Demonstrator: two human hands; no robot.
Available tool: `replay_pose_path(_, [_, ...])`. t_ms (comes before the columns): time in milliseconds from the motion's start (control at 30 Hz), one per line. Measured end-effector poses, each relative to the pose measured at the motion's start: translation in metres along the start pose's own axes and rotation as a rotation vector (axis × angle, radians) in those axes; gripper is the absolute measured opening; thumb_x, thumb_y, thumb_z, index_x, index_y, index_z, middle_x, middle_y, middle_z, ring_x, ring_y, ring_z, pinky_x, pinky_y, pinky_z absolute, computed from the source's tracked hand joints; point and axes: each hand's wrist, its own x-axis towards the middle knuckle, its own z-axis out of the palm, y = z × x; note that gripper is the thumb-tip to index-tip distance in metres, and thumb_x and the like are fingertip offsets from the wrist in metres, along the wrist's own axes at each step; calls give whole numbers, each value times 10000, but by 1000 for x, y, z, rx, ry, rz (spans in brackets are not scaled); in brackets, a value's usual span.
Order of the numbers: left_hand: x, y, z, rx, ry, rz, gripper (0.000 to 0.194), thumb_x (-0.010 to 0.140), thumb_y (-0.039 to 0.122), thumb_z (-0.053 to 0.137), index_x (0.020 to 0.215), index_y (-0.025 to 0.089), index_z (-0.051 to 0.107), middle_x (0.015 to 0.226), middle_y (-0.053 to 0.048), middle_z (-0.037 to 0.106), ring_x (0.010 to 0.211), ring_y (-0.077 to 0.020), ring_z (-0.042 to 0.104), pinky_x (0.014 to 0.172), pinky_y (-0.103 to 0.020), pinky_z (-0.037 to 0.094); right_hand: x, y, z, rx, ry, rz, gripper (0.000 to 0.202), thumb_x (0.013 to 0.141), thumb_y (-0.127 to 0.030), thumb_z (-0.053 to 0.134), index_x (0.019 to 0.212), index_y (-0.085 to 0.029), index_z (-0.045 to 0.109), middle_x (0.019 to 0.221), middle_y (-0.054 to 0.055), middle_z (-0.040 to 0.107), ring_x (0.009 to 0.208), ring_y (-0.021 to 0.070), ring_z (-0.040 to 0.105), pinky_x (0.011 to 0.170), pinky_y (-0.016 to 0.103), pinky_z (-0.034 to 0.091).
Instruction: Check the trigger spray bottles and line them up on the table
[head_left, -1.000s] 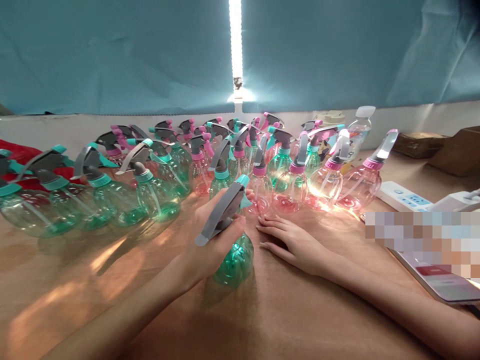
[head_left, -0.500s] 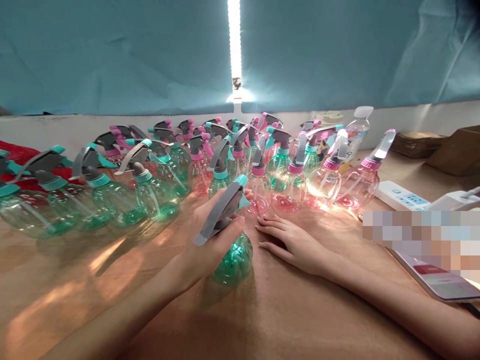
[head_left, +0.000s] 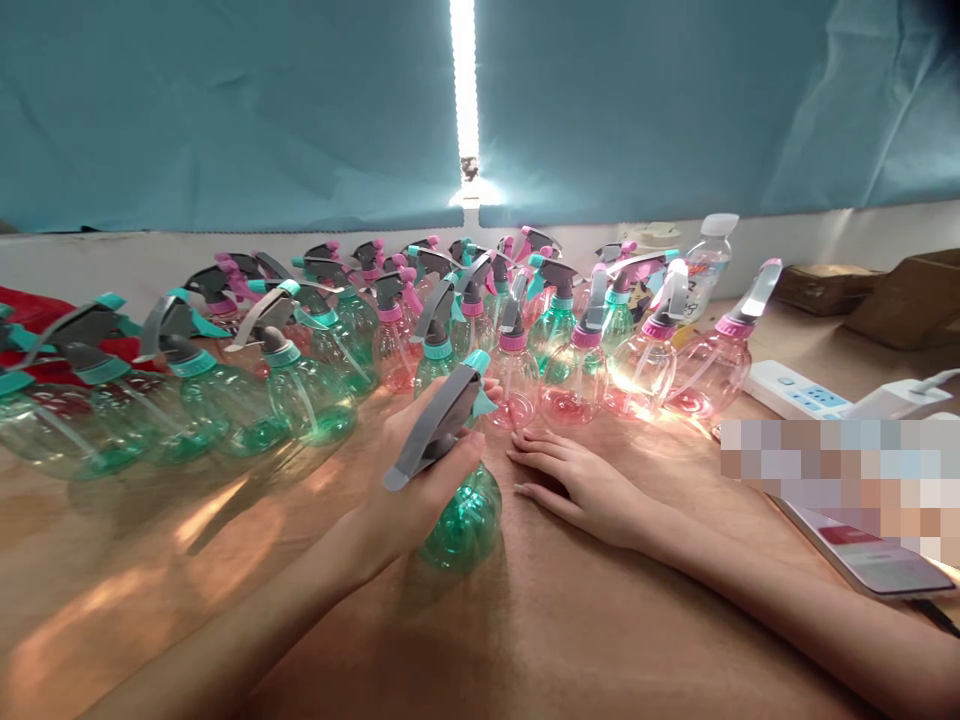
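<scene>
My left hand [head_left: 420, 490] is wrapped round the neck of a green spray bottle [head_left: 466, 520], which stands on the wooden table [head_left: 585, 640]. Its grey sprayer head with a turquoise nozzle leans over my fingers. To the right, my right hand [head_left: 581, 485] lies flat on the table, fingers apart, with nothing in it. Just beyond its fingertips is a pink spray bottle [head_left: 514, 385]. Another green spray bottle [head_left: 439, 350] stands right behind the held one, partly hidden by my left hand.
Several green bottles [head_left: 311, 395] line the left, and several pink ones [head_left: 645, 365] the right. Farther right are a clear capped bottle [head_left: 709, 265], a white power strip [head_left: 799, 390], a phone [head_left: 870, 555] and brown boxes [head_left: 907, 300]. Red cloth [head_left: 45, 310] lies far left.
The whole view has shifted very slightly. Both hands and the held bottle keep their places on the table.
</scene>
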Motion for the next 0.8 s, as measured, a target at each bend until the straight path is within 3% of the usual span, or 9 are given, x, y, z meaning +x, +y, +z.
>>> replay_pose_path(67, [0, -1, 0, -12, -6, 2, 222, 827, 232, 522, 1040, 216, 584, 969, -23, 654, 784, -166, 597, 733, -325, 486, 0, 0, 0, 0, 3, -1, 398, 956, -370, 510, 1298, -177, 578, 1305, 121, 616, 1255, 269, 524, 1056, 474, 439])
replay_pose_path(233, [0, -5, 0, -15, -15, -35, 179, 822, 262, 528, 982, 222, 598, 719, 14, 594, 673, -167, 574, 680, -333, 469, 0, 0, 0, 2, 7, -3, 394, 955, -368, 515, 1288, -170, 584, 1303, 123, 618, 1244, 264, 531, 1051, 468, 445])
replay_pose_path(567, [3, -7, -1, -42, -11, 10, 191, 810, 267, 562, 993, 221, 593, 877, -14, 654, 768, -182, 609, 727, -345, 496, 0, -1, -1, 1, 2, -7, 391, 961, -368, 498, 1287, -171, 584, 1310, 126, 613, 1251, 267, 526, 1058, 484, 436])
replay_pose_path(800, [3, -2, -5, 71, -26, 11, 29, 783, 244, 521, 758, 231, 517, 673, 22, 569, 658, -167, 576, 590, -302, 459, 0, -1, -1, 12, 6, -3, 378, 959, -366, 499, 1283, -195, 591, 1315, 120, 610, 1245, 269, 533, 1045, 493, 445])
